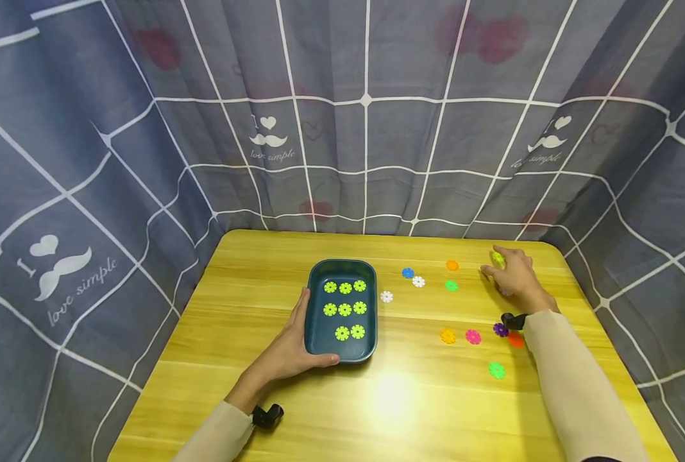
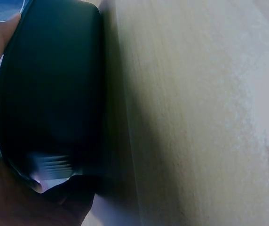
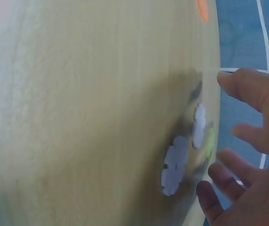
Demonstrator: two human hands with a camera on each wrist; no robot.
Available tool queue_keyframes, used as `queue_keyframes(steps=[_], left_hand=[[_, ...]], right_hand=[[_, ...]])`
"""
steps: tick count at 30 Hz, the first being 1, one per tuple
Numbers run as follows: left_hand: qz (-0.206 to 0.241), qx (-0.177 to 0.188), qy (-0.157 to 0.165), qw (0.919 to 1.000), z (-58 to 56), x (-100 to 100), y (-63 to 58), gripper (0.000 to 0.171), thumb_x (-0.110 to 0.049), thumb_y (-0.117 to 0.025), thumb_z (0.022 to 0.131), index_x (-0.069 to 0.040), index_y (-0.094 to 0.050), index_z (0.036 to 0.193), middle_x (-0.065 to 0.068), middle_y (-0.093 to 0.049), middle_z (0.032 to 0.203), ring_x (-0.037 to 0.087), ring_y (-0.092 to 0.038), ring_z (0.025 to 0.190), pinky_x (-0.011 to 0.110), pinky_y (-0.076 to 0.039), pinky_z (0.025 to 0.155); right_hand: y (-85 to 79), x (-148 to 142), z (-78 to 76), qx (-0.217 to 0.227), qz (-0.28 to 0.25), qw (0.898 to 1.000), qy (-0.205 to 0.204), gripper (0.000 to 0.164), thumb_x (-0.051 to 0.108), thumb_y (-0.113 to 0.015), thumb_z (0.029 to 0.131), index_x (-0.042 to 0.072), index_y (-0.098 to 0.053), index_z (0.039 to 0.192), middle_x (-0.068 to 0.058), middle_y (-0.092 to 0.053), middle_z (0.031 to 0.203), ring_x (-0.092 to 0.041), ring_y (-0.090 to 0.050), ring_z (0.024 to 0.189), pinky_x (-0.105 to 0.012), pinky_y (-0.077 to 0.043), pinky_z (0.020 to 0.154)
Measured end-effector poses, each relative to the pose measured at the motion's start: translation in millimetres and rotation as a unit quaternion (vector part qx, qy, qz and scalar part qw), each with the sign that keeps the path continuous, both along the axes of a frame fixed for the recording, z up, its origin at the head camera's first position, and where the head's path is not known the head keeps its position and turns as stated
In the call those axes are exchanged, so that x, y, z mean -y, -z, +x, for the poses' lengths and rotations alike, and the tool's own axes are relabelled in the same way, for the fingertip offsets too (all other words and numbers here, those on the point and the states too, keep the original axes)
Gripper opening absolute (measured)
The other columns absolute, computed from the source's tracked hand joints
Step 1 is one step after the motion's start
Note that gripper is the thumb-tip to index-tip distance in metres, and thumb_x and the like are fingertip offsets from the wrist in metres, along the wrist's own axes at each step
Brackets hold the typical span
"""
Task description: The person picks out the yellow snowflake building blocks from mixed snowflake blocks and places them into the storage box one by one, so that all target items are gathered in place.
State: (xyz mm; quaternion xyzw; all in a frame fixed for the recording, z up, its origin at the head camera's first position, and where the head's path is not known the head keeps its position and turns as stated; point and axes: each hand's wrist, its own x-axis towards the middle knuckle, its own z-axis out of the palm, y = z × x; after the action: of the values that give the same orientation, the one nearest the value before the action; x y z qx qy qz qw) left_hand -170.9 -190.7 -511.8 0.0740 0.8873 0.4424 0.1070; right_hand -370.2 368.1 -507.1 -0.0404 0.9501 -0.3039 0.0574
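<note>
A dark blue-green tray (image 1: 313,340) holds several yellow-green flower-shaped discs (image 1: 345,310) laid in rows. My left hand (image 1: 287,346) grips its near left corner, thumb over the near rim and fingers along the left wall; the left wrist view shows the tray's dark side (image 2: 54,94) close up. At the far right of the table, my right hand (image 1: 515,273) reaches over a yellow-green disc (image 1: 498,258), fingers spread. In the right wrist view that disc (image 3: 209,141) lies flat, just off the fingertips. Two whitish discs (image 3: 174,167) lie near that hand, mostly hidden in the head view.
Blue (image 1: 408,273), white (image 1: 419,282), orange (image 1: 452,265) and green (image 1: 451,286) discs lie between tray and right hand. Nearer me are yellow-orange (image 1: 448,336), pink (image 1: 473,337), purple (image 1: 501,330), red-orange (image 1: 515,339) and green (image 1: 496,370) ones. A grey checked curtain (image 1: 331,141) surrounds the table.
</note>
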Motion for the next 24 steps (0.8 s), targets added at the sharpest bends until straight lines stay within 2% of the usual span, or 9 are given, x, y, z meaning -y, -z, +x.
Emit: queue_keyframes(steps=[4, 8, 13, 17, 24], left_hand=[[-0.002, 0.003, 0.000, 1.0000, 0.4, -0.3, -0.7, 0.161, -0.056, -0.106, 0.082, -0.035, 0.014, 0.188, 0.000, 0.009, 0.199, 0.042, -0.013, 0.185, 0.077, -0.027, 0.141], [-0.001, 0.003, -0.001, 1.0000, 0.4, 0.2, -0.8, 0.162, -0.056, -0.106, 0.081, -0.036, 0.014, 0.187, -0.003, 0.009, 0.199, 0.042, -0.012, 0.185, 0.077, -0.027, 0.141], [-0.002, 0.004, -0.001, 1.0000, 0.6, 0.6, -0.2, 0.162, -0.058, -0.106, 0.081, -0.037, 0.014, 0.187, -0.004, 0.009, 0.199, 0.042, -0.012, 0.185, 0.077, -0.028, 0.141], [-0.004, 0.003, -0.003, 1.0000, 0.3, 0.4, 0.8, 0.162, -0.058, -0.106, 0.081, -0.037, 0.014, 0.187, -0.003, 0.008, 0.199, 0.043, -0.013, 0.185, 0.078, -0.028, 0.141], [-0.004, 0.001, -0.005, 1.0000, 0.3, 0.7, 2.1, 0.161, -0.057, -0.106, 0.081, -0.037, 0.014, 0.187, 0.001, 0.007, 0.199, 0.045, -0.014, 0.184, 0.079, -0.028, 0.140]], right_hand=[[4.9, -1.0, -3.5, 0.010, 0.006, 1.000, -0.012, 0.084, 0.035, -0.071, 0.116, -0.009, -0.035, 0.178, -0.051, -0.026, 0.176, -0.078, -0.022, 0.159, -0.091, -0.024, 0.130], [9.1, 4.1, -3.8, -0.024, 0.014, 0.999, -0.027, 0.075, 0.027, -0.074, 0.115, -0.012, -0.044, 0.172, -0.050, -0.039, 0.170, -0.074, -0.032, 0.155, -0.088, -0.028, 0.130], [10.0, 10.3, 0.0, -0.054, 0.008, 0.998, -0.034, 0.064, 0.017, -0.078, 0.111, -0.012, -0.056, 0.164, -0.047, -0.052, 0.159, -0.067, -0.050, 0.146, -0.081, -0.037, 0.128], [10.2, 12.4, 2.2, -0.064, 0.000, 0.997, -0.035, 0.054, 0.012, -0.080, 0.110, -0.008, -0.065, 0.158, -0.041, -0.063, 0.147, -0.060, -0.062, 0.134, -0.076, -0.049, 0.121], [12.6, 14.3, 1.4, -0.066, 0.002, 0.997, -0.040, 0.052, 0.012, -0.081, 0.110, -0.005, -0.068, 0.157, -0.036, -0.066, 0.142, -0.054, -0.067, 0.129, -0.072, -0.055, 0.116]])
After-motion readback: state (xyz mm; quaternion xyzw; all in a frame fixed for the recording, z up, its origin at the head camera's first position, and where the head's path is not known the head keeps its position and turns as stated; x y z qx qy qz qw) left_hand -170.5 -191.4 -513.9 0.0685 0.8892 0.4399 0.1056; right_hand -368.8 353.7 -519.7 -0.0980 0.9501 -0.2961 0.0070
